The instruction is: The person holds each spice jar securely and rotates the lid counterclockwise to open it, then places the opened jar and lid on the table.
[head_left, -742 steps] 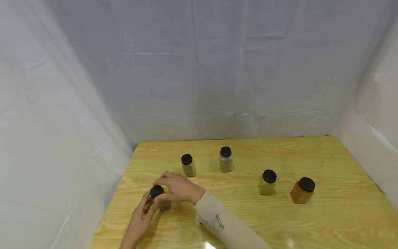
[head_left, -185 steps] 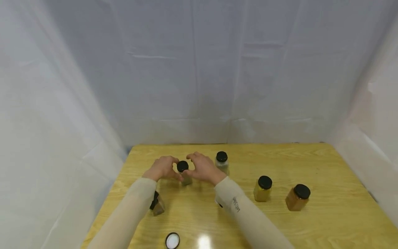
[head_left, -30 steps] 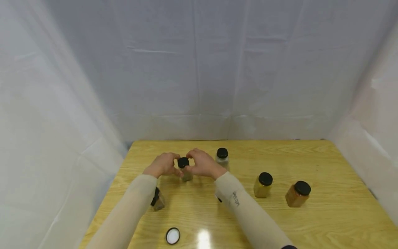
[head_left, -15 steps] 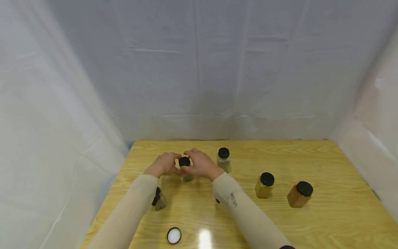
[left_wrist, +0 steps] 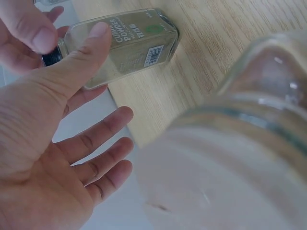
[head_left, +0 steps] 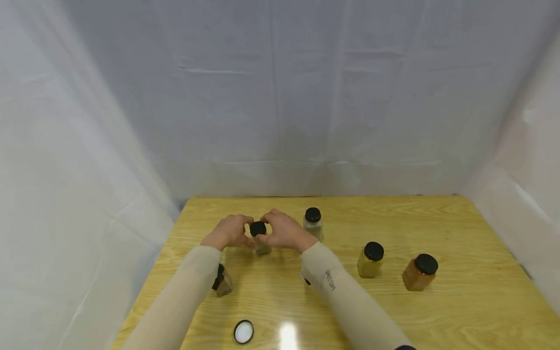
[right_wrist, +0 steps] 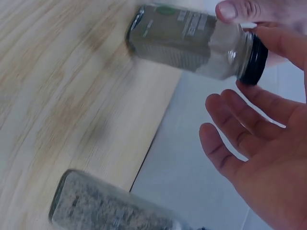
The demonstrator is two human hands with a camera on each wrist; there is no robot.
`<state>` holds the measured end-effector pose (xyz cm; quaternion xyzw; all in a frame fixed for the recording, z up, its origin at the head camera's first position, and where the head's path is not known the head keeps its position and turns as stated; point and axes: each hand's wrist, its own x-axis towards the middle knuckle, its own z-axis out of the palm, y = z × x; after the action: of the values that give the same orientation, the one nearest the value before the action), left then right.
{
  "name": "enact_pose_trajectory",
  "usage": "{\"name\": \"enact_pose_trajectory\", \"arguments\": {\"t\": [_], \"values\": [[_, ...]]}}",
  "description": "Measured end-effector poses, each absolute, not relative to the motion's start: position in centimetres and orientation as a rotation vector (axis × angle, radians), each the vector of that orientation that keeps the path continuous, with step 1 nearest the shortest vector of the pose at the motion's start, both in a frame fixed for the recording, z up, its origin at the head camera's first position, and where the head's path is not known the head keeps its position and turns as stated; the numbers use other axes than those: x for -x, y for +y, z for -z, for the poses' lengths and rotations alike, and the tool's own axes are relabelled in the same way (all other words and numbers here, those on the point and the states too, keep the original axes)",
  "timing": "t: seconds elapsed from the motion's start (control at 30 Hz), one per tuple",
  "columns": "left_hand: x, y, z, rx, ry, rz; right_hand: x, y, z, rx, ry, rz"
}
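Note:
A small glass spice jar (head_left: 262, 248) with a black lid (head_left: 258, 228) stands at the table's back left, between both hands. Its label reads "cumin powder" in the left wrist view, and brown powder fills part of it. My left hand (head_left: 232, 232) holds the jar's body between thumb and index finger; its other fingers are spread. My right hand (head_left: 285, 230) pinches the lid with thumb and index finger, the rest apart from the glass. Near my left sleeve is another glass jar (head_left: 225, 286), partly hidden. A black-rimmed lid (head_left: 243, 331) lies white inside up at the front.
A black-lidded jar of greyish grains (head_left: 313, 228) stands just right of my right hand. Farther right are a yellow jar (head_left: 369, 262) and a reddish-brown jar (head_left: 418, 274), both black-lidded. White sheeting (head_left: 302, 97) surrounds the wooden table (head_left: 332, 321) at the back and sides.
Earliest, both hands were at the near-left jar, its black lid on. By 6.2 s ago they were at the cumin jar and a lid lay upturned in front. The hands have barely moved since.

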<state>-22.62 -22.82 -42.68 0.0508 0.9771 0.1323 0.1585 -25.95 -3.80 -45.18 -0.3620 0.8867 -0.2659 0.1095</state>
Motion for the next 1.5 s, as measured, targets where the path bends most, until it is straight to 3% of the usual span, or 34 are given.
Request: {"name": "enact_pose_trajectory", "arguments": {"t": [1.13,1.5], "values": [[22.8,-22.7,42.7,-0.117,2.792,-0.413,25.5,-5.0,45.1,1.185,2.681,0.730],[22.7,-22.6,42.6,-0.151,2.787,-0.444,25.4,-4.9,45.1,1.079,2.798,0.648]]}}
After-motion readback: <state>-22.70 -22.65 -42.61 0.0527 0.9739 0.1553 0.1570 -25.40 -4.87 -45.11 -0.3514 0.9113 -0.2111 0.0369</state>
